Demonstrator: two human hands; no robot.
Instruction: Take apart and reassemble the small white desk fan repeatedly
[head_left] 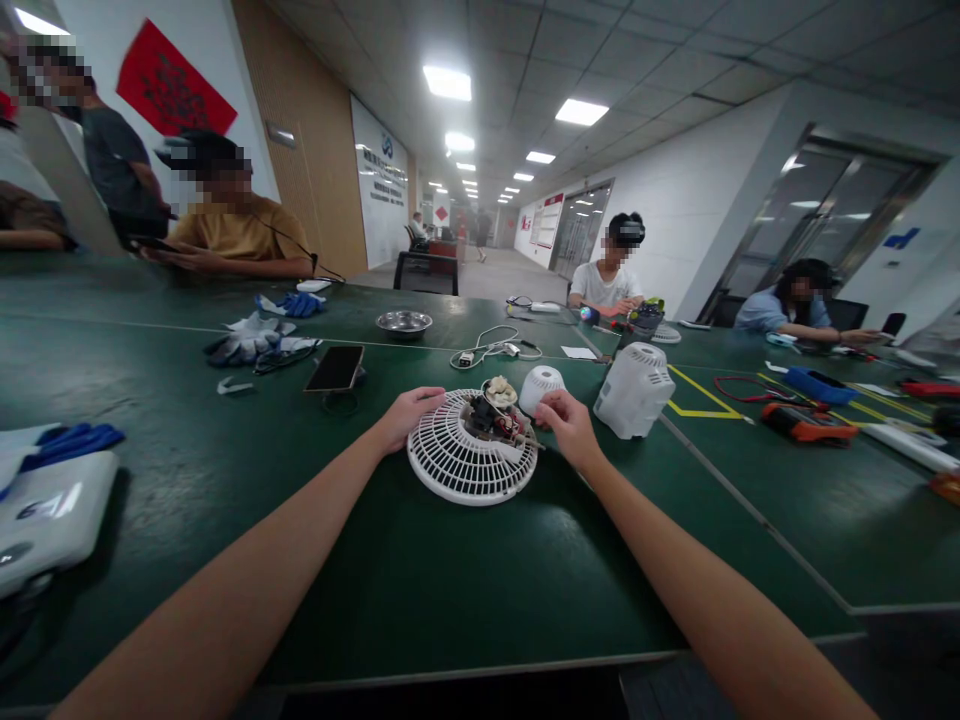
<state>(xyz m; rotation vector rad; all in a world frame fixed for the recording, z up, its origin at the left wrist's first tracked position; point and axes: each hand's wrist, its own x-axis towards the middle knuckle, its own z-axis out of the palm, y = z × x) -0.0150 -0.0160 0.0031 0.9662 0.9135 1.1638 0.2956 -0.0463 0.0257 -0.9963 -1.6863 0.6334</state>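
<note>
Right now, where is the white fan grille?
In the head view, the white fan grille is just below the picture's centre, between the left hand at its rim and the right hand, left of the domed white cover.

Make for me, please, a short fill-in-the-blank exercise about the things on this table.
1. The left hand touches the fan grille, which is coloured ____.
2. The small cap is nearer to the ____ hand.
3. From the person's seat, the metal bowl lies ____ of the white cable.

Missing words: white; right; left.
</note>
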